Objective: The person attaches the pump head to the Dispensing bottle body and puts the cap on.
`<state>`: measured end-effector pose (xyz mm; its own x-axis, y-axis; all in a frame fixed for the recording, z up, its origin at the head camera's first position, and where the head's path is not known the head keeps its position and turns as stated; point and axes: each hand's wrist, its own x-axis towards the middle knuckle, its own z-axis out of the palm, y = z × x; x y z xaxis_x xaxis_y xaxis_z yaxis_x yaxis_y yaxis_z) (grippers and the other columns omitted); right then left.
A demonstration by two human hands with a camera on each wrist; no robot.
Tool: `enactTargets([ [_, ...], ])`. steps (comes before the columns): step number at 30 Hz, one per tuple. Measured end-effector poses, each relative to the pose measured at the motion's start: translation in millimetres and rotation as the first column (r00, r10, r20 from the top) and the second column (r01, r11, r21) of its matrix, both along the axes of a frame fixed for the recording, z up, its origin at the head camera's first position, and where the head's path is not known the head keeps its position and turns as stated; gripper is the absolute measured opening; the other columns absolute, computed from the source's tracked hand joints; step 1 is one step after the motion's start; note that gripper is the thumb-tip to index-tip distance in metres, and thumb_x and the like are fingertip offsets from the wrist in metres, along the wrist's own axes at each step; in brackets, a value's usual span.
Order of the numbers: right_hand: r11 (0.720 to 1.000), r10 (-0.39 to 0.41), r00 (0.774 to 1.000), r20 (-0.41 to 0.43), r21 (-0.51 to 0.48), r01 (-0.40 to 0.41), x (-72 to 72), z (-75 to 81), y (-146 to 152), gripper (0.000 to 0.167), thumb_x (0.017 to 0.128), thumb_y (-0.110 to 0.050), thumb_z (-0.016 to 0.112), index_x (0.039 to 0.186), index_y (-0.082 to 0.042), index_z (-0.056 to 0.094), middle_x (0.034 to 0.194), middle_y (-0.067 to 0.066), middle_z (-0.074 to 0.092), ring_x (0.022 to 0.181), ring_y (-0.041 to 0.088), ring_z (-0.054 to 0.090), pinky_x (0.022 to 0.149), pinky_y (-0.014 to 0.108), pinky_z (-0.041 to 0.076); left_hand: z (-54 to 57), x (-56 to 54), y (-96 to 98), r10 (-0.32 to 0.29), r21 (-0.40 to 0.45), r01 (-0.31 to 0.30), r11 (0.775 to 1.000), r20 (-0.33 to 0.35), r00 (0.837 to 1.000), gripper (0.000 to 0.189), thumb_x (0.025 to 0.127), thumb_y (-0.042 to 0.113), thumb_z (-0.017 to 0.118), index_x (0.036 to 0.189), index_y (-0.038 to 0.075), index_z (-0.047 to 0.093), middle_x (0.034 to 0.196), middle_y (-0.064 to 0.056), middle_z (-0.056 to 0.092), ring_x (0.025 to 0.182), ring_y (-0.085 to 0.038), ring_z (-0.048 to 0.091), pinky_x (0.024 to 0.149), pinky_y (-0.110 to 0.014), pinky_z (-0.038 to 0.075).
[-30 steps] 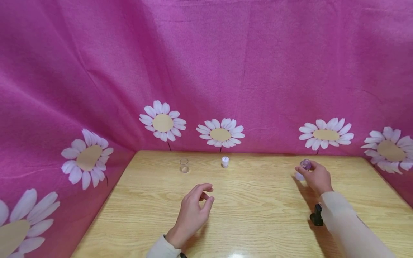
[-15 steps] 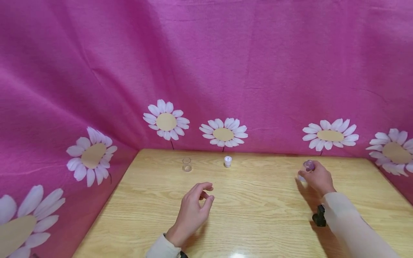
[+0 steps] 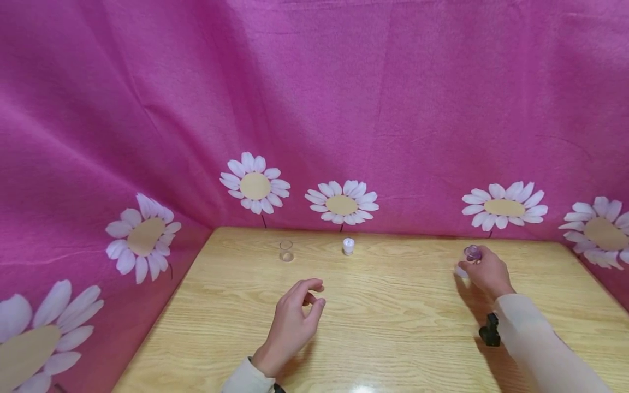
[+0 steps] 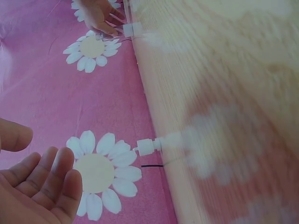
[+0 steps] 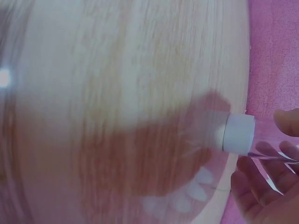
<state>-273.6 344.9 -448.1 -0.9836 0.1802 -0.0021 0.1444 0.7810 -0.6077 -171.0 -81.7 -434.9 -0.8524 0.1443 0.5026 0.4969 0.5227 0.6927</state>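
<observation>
My right hand [image 3: 490,274] reaches to the far right of the table and holds a small clear container [image 3: 473,252] with a purplish top between thumb and fingers. Its white bottom part [image 5: 239,134] points down, at or close to the tabletop in the right wrist view; the fingers partly hide the body. Over the middle of the table, my left hand [image 3: 297,315] is relaxed, its fingers loosely bent with nothing in them. Beyond it stand a clear open cup [image 3: 286,252] and a small white piece [image 3: 348,246], which shows a narrower foot in the left wrist view.
The wooden table [image 3: 378,322] ends at a magenta cloth [image 3: 314,109] printed with white daisies, hanging behind and at both sides. A black wrist device [image 3: 490,330] sits under my right sleeve.
The head view shifts slightly, so the cup, the white piece and the right hand appear a little further right. My right hand keeps its hold; the left stays relaxed.
</observation>
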Motion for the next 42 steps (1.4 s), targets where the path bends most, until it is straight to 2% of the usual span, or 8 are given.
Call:
enactTargets([
  [9, 0.999, 0.021, 0.999, -0.026, 0.028, -0.020, 1.9, 0.9, 0, 0.059, 0.093, -0.020, 0.062, 0.135, 0.014, 0.038, 0.117, 0.035, 0.053, 0.098, 0.043, 0.052, 0.081, 0.051, 0.046, 1.5, 1.8, -1.6, 0.009, 0.002, -0.009, 1.000, -0.008, 1.000, 0.029, 0.088, 0.005, 0.069, 0.117, 0.010, 0.065, 0.105, -0.002, 0.071, 0.079, -0.005, 0.063, 0.077, -0.030, 0.056],
  [17, 0.997, 0.058, 0.996, -0.071, 0.053, -0.055, 4.1, 1.6, -3, 0.055, 0.093, -0.019, 0.063, 0.132, 0.014, 0.041, 0.110, 0.033, 0.056, 0.093, 0.040, 0.054, 0.076, 0.045, 0.046, 1.4, 3.5, -3.0, 0.022, -0.002, -0.022, 1.000, -0.005, 1.000, 0.029, 0.088, 0.005, 0.069, 0.116, 0.010, 0.065, 0.104, -0.003, 0.072, 0.080, -0.007, 0.063, 0.077, -0.030, 0.055],
  [26, 0.995, 0.095, 0.992, -0.079, 0.025, -0.093, 6.3, 4.1, -9, 0.055, 0.094, -0.019, 0.063, 0.134, 0.011, 0.041, 0.115, 0.032, 0.056, 0.096, 0.039, 0.054, 0.078, 0.045, 0.047, -0.1, 4.0, -4.9, 0.019, -0.007, -0.018, 1.000, 0.012, 1.000, 0.028, 0.089, 0.006, 0.069, 0.116, 0.010, 0.065, 0.105, -0.002, 0.072, 0.081, -0.007, 0.063, 0.076, -0.033, 0.056],
  [33, 0.991, 0.130, 0.982, -0.139, 0.041, -0.126, 5.8, 3.1, -14, 0.060, 0.095, -0.017, 0.063, 0.140, 0.012, 0.037, 0.119, 0.036, 0.056, 0.098, 0.042, 0.056, 0.080, 0.047, 0.048, 0.2, 4.2, -3.3, 0.026, -0.007, -0.026, 1.000, 0.013, 1.000, 0.028, 0.088, 0.006, 0.070, 0.116, 0.010, 0.065, 0.104, -0.005, 0.072, 0.080, -0.005, 0.063, 0.076, -0.032, 0.055],
  [39, 0.986, 0.163, 0.968, -0.192, 0.066, -0.153, 2.6, 4.7, -22, 0.064, 0.094, -0.014, 0.065, 0.144, 0.012, 0.035, 0.112, 0.032, 0.059, 0.092, 0.036, 0.054, 0.070, 0.035, 0.044, 0.8, 3.8, -2.6, 0.019, 0.000, -0.019, 1.000, 0.015, 1.000, 0.028, 0.088, 0.006, 0.069, 0.115, 0.010, 0.065, 0.104, -0.004, 0.072, 0.080, -0.007, 0.063, 0.076, -0.032, 0.056],
  [42, 0.981, 0.193, 0.955, -0.225, 0.080, -0.180, 3.8, 6.8, -28, 0.065, 0.093, -0.012, 0.066, 0.145, 0.012, 0.035, 0.111, 0.031, 0.059, 0.091, 0.035, 0.054, 0.070, 0.035, 0.043, 0.8, 3.4, -1.8, 0.014, 0.000, -0.014, 1.000, 0.009, 1.000, 0.027, 0.088, 0.005, 0.069, 0.115, 0.010, 0.065, 0.104, -0.004, 0.072, 0.080, -0.007, 0.063, 0.076, -0.031, 0.056],
])
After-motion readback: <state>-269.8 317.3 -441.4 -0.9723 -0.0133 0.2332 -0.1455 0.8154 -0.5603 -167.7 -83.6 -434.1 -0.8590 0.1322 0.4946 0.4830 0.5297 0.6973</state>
